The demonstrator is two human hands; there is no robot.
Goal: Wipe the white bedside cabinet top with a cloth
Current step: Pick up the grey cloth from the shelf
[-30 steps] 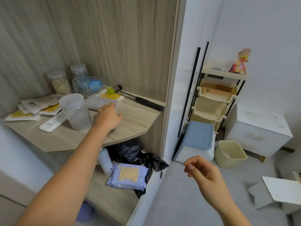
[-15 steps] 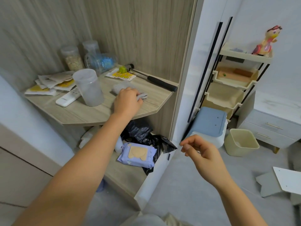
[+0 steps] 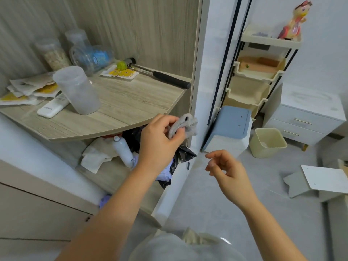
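Here the left hand (image 3: 160,140) holds a bunched grey cloth (image 3: 183,125), its grip closed around the fabric just past the front edge of the wooden shelf (image 3: 116,108). The right hand (image 3: 227,170) hangs empty at about 4 o'clock from the left one, fingers loosely curled and parted, clear of everything. The white bedside cabinet (image 3: 308,112) stands well apart at roughly 2 o'clock from the hands, its top bare. A frosted plastic cup (image 3: 77,90) and a hammer (image 3: 160,75) sit on the shelf
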